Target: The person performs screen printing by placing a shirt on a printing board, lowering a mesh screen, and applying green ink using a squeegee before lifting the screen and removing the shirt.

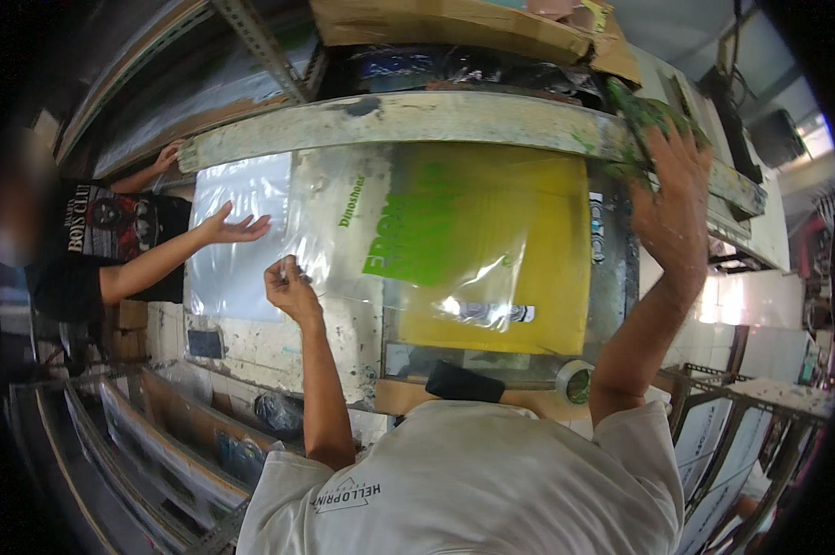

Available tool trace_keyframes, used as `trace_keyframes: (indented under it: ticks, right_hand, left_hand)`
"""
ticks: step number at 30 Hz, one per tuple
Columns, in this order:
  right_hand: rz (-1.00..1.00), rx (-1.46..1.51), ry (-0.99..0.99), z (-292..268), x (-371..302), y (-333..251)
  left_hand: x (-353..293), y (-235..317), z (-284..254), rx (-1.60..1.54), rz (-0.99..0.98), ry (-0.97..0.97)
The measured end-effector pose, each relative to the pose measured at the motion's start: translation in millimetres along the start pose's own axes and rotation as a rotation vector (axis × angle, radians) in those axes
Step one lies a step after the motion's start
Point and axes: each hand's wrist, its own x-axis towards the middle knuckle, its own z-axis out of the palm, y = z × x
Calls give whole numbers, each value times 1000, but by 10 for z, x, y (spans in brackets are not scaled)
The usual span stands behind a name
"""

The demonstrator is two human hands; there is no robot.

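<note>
My left hand (293, 289) is closed in a pinch on the edge of a clear plastic bag (478, 231) with green print. The bag is partly lifted and stretches right over a yellow panel (561, 296). My right hand (674, 199) is wrapped over a green-stained tool (635, 116) at the right end of a long wooden beam (454, 116); its exact kind is hidden by my fingers. Left of my left hand, a co-worker's open hand (237, 227) hovers over a stack of clear plastic sheets (228, 277).
The paint-smeared beam crosses the table's far side, with cardboard boxes (464, 23) behind it. A roll of tape (575, 381) and a black pouch (464, 381) lie at the near edge. Slatted racks (149, 435) stand lower left, more shelving (741, 407) lower right. The co-worker stands at left.
</note>
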Motion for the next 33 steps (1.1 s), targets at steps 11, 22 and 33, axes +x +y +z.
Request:
trace_keyframes:
  ticks: [11,22,33]
  right_hand:
    - [-49,-74,93,129,-121,217]
    - [-30,-97,56,146,-105,255]
    - [-84,-16,104,135,-61,225]
  left_hand:
    - [705,42,-1102,994,751,626]
    - [458,-760,-1332,974,232,-116]
    - [69,194,-237,493,84,-697]
